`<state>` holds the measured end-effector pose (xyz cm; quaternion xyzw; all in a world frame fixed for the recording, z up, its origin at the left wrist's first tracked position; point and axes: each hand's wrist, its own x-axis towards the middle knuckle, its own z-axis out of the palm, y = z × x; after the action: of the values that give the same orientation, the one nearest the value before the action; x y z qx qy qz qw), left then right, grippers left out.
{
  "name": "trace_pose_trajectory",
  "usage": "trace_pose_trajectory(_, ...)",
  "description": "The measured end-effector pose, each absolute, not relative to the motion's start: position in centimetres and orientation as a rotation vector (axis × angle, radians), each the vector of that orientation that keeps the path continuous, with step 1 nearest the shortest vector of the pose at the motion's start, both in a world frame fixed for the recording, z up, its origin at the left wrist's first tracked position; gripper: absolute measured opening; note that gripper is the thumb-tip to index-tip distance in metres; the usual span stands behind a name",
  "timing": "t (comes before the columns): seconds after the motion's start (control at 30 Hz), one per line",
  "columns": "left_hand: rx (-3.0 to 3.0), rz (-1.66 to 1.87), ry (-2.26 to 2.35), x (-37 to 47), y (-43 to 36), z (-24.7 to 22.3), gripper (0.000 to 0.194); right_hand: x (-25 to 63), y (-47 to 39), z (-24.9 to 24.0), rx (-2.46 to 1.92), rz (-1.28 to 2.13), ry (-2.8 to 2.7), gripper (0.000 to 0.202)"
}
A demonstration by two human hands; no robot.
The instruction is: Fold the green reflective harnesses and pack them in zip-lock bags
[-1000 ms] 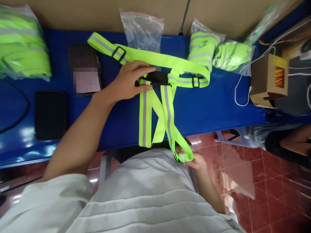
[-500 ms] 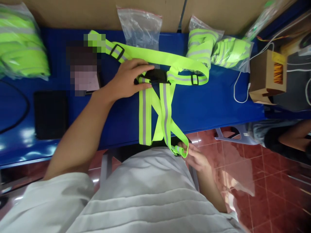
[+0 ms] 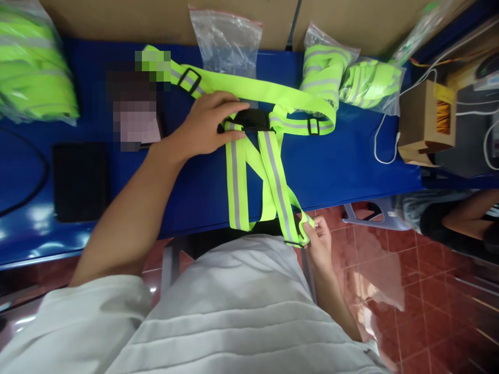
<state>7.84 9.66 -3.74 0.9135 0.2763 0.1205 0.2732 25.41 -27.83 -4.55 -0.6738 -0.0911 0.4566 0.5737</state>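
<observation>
A neon yellow reflective harness (image 3: 237, 182) with grey stripes lies across the blue table, two of its straps hanging over the front edge. My left hand (image 3: 212, 122) grips it at the black centre piece (image 3: 254, 120), thumb on the near side and fingers on the far side. Beyond the table's edge, my right hand (image 3: 319, 240) pinches the looped end of a strap close to a black slider (image 3: 293, 243). The waist band stretches behind my left hand, with one black buckle (image 3: 189, 81) at the left and another buckle (image 3: 313, 126) at the right.
A clear zip bag (image 3: 228, 41) lies behind the harness. Bagged neon straps sit at the far left (image 3: 35, 67) and back right (image 3: 370, 85). Also on the blue table (image 3: 343, 166) are a black flat case (image 3: 80, 182) and a cardboard box (image 3: 417, 119). Someone's arm (image 3: 471, 218) shows at right.
My right hand has moved slightly right and up, its thumb now over the strap's looped end. The hanging straps have swung right. My left hand stays on the black piece.
</observation>
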Motion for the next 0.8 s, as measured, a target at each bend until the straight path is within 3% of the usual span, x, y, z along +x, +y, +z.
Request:
trace_pose_trajectory(0.4,2.539,0.347,0.718,7.6,9.4,-3.6,0.066,25.5,-28.4,-5.1,-1.83,0.96,-0.404,0.035)
trace_pose_trajectory(0.53,2.547,0.346,0.731,7.6,9.4,-3.6,0.067,26.2,-28.6,-4.4,-1.794,1.079,-0.428,0.028)
trace_pose_trajectory(0.8,2.534,0.353,0.734,7.7,9.4,-3.3,0.073,27.6,-29.2,-2.8,-1.478,1.293,-0.43,0.057)
